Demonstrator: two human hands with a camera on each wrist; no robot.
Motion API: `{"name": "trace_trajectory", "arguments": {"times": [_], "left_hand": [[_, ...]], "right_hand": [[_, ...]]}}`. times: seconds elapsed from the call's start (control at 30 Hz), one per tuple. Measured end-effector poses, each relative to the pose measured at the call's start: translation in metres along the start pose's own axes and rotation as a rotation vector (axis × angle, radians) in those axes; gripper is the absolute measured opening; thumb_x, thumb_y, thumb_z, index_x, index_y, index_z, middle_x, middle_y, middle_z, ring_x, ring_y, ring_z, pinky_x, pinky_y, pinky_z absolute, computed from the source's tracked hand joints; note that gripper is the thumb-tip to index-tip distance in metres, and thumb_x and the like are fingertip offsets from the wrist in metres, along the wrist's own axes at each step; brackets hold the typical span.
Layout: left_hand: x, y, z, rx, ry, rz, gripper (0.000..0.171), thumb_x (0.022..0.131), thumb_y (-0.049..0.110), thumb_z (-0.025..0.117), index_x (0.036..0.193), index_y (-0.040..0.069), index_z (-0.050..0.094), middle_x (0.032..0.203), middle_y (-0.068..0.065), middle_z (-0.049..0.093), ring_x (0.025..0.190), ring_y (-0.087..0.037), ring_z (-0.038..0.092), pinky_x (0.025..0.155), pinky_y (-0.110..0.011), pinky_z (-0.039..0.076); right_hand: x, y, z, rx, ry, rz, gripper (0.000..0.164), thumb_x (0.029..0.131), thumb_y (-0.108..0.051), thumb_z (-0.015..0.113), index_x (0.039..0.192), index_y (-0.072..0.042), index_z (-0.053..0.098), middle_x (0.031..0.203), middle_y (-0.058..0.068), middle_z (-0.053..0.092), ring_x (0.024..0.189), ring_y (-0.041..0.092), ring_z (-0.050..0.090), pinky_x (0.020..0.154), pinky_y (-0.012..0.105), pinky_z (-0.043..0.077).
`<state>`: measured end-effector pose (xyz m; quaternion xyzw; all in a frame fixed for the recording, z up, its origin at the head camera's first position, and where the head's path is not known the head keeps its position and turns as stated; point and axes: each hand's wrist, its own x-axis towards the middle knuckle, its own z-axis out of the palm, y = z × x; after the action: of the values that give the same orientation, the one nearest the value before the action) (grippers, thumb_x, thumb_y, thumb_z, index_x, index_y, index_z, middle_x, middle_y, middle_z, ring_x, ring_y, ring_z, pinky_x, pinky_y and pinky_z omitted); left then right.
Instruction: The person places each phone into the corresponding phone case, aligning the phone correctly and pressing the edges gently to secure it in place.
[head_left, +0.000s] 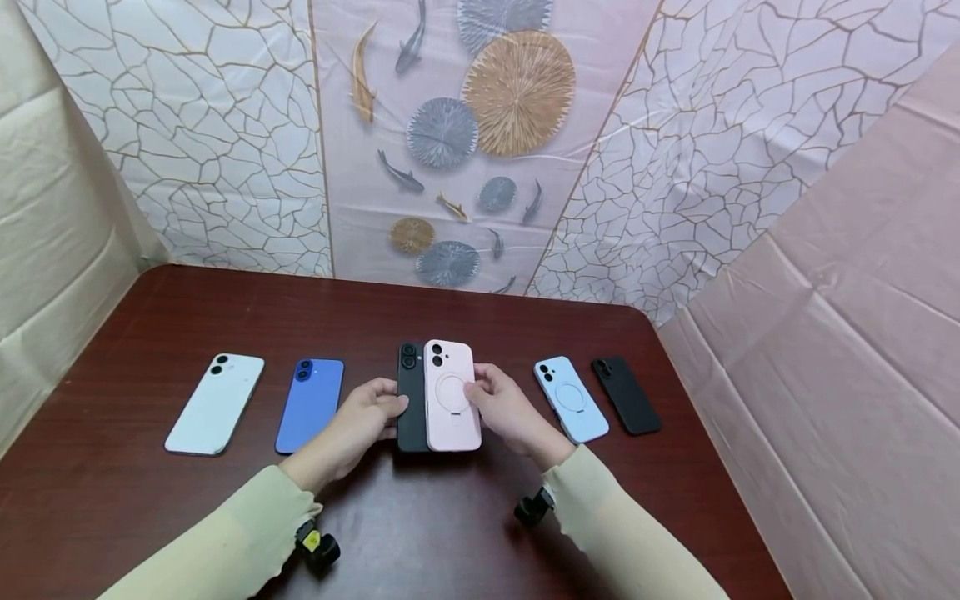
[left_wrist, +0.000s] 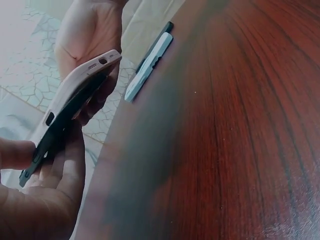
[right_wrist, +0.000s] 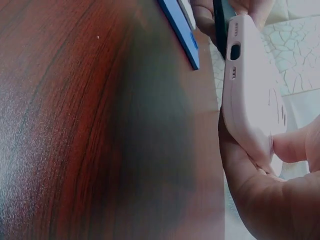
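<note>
In the head view my left hand pinches the left edge of a black phone, thumb on its back and fingers beneath. My right hand grips the right edge of a pink phone case with a ring on its back. The case overlaps the phone's right side, both with camera corners away from me. The left wrist view shows the black phone beneath the pink case, both raised off the table. A port cutout shows in the pink case's end in the right wrist view.
On the brown table lie a white phone and a blue phone to the left. A light blue phone case and a black case lie to the right. Patterned cloth hangs behind.
</note>
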<state>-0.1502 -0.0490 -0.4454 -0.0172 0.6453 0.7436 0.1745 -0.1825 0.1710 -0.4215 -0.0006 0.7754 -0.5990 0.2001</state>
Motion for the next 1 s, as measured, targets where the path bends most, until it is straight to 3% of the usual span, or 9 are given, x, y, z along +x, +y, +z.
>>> {"name": "trace_trajectory", "arguments": {"times": [0.5, 0.77, 1.0], "left_hand": [[0.002, -0.002, 0.007, 0.013, 0.029, -0.027, 0.024, 0.101, 0.007, 0.047, 0.121, -0.006, 0.048, 0.108, -0.017, 0.064, 0.086, -0.019, 0.064, 0.076, -0.037, 0.055], [0.003, -0.003, 0.009, 0.034, 0.006, -0.012, 0.029, 0.102, 0.006, 0.045, 0.127, -0.008, 0.046, 0.111, -0.019, 0.064, 0.085, -0.021, 0.065, 0.074, -0.037, 0.055], [0.004, -0.003, 0.011, 0.036, -0.006, -0.005, 0.029, 0.102, 0.006, 0.043, 0.128, -0.008, 0.046, 0.109, -0.017, 0.065, 0.084, -0.020, 0.065, 0.075, -0.038, 0.055]], "right_hand": [[0.001, 0.005, 0.007, 0.003, -0.002, -0.030, 0.038, 0.103, -0.013, 0.046, 0.138, -0.001, 0.038, 0.110, 0.015, 0.061, 0.090, 0.023, 0.065, 0.070, 0.042, 0.056], [-0.004, 0.003, 0.012, -0.013, -0.044, -0.092, 0.035, 0.104, -0.009, 0.041, 0.137, 0.000, 0.031, 0.110, 0.018, 0.060, 0.085, 0.023, 0.065, 0.066, 0.043, 0.056], [-0.002, 0.004, 0.012, -0.026, -0.031, -0.089, 0.034, 0.103, -0.005, 0.040, 0.135, 0.005, 0.033, 0.108, 0.018, 0.061, 0.083, 0.023, 0.065, 0.067, 0.043, 0.056]]}}
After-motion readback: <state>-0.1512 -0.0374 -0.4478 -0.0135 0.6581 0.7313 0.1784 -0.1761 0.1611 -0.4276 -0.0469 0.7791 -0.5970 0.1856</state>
